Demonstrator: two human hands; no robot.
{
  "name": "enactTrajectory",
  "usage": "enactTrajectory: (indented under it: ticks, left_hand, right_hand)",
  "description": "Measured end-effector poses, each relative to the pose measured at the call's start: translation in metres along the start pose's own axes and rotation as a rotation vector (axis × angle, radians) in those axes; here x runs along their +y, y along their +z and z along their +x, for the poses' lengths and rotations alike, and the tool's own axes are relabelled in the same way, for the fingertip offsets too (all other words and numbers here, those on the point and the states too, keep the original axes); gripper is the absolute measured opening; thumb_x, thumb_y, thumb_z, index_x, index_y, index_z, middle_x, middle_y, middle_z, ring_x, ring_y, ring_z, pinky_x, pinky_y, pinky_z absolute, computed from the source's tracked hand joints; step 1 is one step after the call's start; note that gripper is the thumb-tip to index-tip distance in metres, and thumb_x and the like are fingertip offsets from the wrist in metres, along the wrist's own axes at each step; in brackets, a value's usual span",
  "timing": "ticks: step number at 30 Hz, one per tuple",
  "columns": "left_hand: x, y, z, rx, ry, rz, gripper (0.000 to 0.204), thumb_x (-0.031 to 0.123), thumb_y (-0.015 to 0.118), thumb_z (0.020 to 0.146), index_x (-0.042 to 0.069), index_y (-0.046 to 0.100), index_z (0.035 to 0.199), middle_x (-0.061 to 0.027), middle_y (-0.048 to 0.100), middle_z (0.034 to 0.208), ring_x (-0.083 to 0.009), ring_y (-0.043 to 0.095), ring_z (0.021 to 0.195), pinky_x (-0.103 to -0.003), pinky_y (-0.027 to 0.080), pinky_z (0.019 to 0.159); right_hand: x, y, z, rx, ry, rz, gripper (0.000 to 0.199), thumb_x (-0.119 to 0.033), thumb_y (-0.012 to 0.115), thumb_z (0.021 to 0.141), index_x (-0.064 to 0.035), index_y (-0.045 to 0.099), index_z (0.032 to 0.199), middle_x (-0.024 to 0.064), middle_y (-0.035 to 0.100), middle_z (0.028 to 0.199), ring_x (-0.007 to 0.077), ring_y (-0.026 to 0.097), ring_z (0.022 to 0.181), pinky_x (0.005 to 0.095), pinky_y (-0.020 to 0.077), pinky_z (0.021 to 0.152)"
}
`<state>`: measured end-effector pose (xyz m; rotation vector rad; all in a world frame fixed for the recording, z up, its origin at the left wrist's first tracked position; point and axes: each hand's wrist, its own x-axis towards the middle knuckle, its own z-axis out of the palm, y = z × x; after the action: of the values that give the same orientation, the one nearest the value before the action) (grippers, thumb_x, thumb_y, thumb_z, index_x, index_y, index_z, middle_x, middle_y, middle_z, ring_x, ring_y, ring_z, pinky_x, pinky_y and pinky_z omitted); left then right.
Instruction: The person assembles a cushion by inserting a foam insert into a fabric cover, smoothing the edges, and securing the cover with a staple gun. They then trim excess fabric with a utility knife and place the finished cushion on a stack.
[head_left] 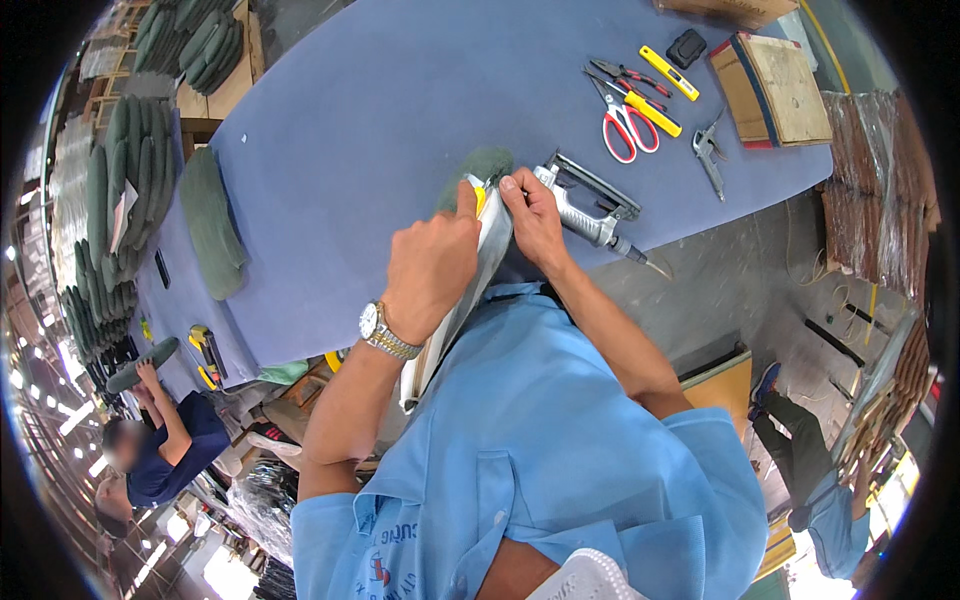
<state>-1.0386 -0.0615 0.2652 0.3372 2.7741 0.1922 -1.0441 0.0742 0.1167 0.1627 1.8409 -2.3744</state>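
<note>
A long upholstered panel lies tilted between my hands and my body, its dark green fabric (pixel 484 162) at the far end and a grey-white underside (pixel 492 250) facing up. My left hand (pixel 432 262), with a watch on the wrist, is closed over the panel's left side near the far end. A small yellow piece (pixel 480 199) shows beside its fingertips; most of it is hidden. My right hand (pixel 532 215) is closed on the panel's right edge, thumb on top. Just right of it lies a silver staple gun (pixel 590 205) with an air hose fitting.
On the blue-grey table (pixel 340 120) lie red-and-white scissors (pixel 630 130), pliers (pixel 640 78), a yellow cutter (pixel 668 73), a yellow-handled screwdriver (pixel 655 114), a grey air blow gun (pixel 708 160) and a carton (pixel 768 90). Green pads (pixel 212 225) are at left. A co-worker (pixel 180 440) holds one.
</note>
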Motion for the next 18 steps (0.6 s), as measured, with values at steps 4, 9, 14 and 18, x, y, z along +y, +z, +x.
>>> enactTrajectory:
  ticks: [4, 9, 14, 18]
  left_hand:
    - [0.0, 0.007, 0.001, -0.015, 0.031, 0.014, 0.049, 0.027, 0.058, 0.1, 0.001, 0.051, 0.141, -0.0187, 0.071, 0.074, -0.0411, 0.07, 0.066, -0.051, 0.055, 0.058]
    - [-0.004, 0.013, -0.001, -0.011, 0.06, -0.003, 0.049, 0.027, 0.058, 0.1, 0.001, 0.051, 0.141, -0.0182, 0.071, 0.073, -0.04, 0.071, 0.065, -0.049, 0.056, 0.057]
    - [0.003, 0.018, -0.012, -0.009, 0.011, 0.027, 0.05, 0.029, 0.058, 0.1, 0.002, 0.05, 0.142, -0.0174, 0.071, 0.074, -0.0396, 0.07, 0.064, -0.05, 0.055, 0.056]
    - [0.005, 0.03, -0.021, 0.026, -0.088, -0.066, 0.054, 0.03, 0.056, 0.101, 0.005, 0.045, 0.148, -0.0172, 0.073, 0.083, -0.04, 0.07, 0.068, -0.05, 0.055, 0.057]
  right_hand:
    - [0.002, -0.005, -0.001, -0.011, 0.019, 0.039, 0.03, -0.025, 0.055, 0.109, -0.0095, 0.051, 0.084, -0.0078, 0.041, 0.08, 0.0037, 0.035, 0.076, 0.0231, 0.0341, 0.067]
    - [0.007, -0.012, -0.002, -0.051, -0.002, 0.014, 0.03, -0.024, 0.055, 0.11, -0.0102, 0.048, 0.084, -0.008, 0.041, 0.081, 0.0035, 0.034, 0.078, 0.0225, 0.0337, 0.069]
    - [0.007, -0.011, -0.004, -0.043, -0.001, 0.07, 0.03, -0.024, 0.054, 0.11, -0.0107, 0.048, 0.083, -0.0081, 0.041, 0.081, 0.0037, 0.034, 0.079, 0.0225, 0.0335, 0.069]
    - [0.01, -0.01, -0.001, -0.04, -0.017, 0.086, 0.029, -0.023, 0.055, 0.109, -0.0096, 0.049, 0.084, -0.0079, 0.041, 0.08, 0.0041, 0.035, 0.077, 0.0231, 0.0336, 0.067]
